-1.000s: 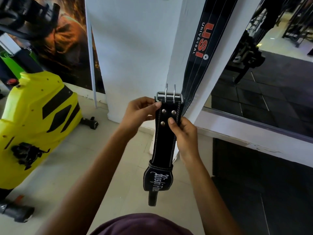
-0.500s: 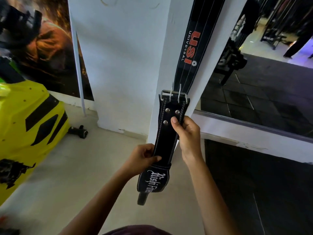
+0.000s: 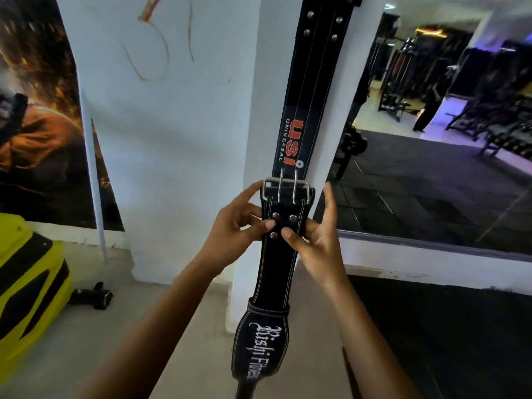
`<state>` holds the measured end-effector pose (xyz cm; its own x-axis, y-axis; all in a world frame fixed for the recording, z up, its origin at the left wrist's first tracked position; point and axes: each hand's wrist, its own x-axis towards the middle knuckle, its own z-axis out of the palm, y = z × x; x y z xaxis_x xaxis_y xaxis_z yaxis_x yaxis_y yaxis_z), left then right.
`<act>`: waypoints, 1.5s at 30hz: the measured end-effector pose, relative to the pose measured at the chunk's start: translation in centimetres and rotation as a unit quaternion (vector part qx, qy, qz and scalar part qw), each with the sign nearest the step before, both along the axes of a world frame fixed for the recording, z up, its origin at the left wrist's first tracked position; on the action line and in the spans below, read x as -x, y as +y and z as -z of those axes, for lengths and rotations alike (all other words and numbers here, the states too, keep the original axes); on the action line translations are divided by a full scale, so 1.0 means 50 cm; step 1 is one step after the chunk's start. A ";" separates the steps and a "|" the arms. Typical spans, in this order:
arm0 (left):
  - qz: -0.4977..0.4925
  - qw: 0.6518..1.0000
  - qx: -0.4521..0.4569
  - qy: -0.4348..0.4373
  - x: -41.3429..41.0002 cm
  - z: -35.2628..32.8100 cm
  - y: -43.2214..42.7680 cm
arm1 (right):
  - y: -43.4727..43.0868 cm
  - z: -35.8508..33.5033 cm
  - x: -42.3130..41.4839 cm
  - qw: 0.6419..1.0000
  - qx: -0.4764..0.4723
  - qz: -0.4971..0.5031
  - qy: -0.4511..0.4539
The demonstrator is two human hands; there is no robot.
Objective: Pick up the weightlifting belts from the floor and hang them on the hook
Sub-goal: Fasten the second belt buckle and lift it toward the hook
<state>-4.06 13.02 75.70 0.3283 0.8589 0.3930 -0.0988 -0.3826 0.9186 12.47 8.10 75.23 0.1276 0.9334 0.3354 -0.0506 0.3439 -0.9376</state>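
A black weightlifting belt [image 3: 275, 272] with white stitching and white script hangs upright in front of me, its double-prong steel buckle [image 3: 286, 189] at the top. My left hand [image 3: 234, 227] pinches its left edge just below the buckle. My right hand [image 3: 315, 234] pinches the right edge at the rivets, index finger raised. Behind it a second black belt [image 3: 311, 90] with red "USI" lettering hangs down the white pillar [image 3: 270, 82]. The hook itself lies above the frame's top edge, out of sight.
A yellow and black exercise machine [image 3: 26, 286] stands at the left, a small black part [image 3: 92, 295] on the floor beside it. A large wall mirror [image 3: 449, 145] is at the right above a white ledge. A poster [image 3: 37, 125] covers the left wall.
My left hand moved up from the belt's lower part to just under the buckle. The belt is raised higher against the hanging belt, and the view tilted upward.
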 end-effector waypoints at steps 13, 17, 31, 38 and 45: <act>-0.067 0.987 -0.135 -0.054 -0.159 -0.310 0.267 | 0.267 -0.317 -0.157 0.990 -0.123 0.038 -0.050; -0.083 0.972 -0.210 -0.064 -0.204 -0.473 0.334 | 0.350 -0.474 -0.203 0.973 -0.210 0.031 -0.085; -0.120 0.953 -0.266 -0.077 -0.250 -0.922 0.519 | 0.593 -0.928 -0.245 0.904 -0.323 0.180 -0.216; -0.144 0.930 -0.334 -0.043 -0.270 -0.960 0.567 | 0.646 -0.967 -0.271 0.926 -0.312 0.125 -0.175; -0.212 0.904 -0.372 0.001 -0.283 -0.957 0.570 | 0.650 -0.980 -0.255 0.888 -0.336 0.187 -0.253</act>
<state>10.08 41.53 123.53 0.0339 0.4064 0.9131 0.2031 -0.8973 0.3918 25.21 40.60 124.21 0.0604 0.4247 0.9033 0.5541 0.7385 -0.3843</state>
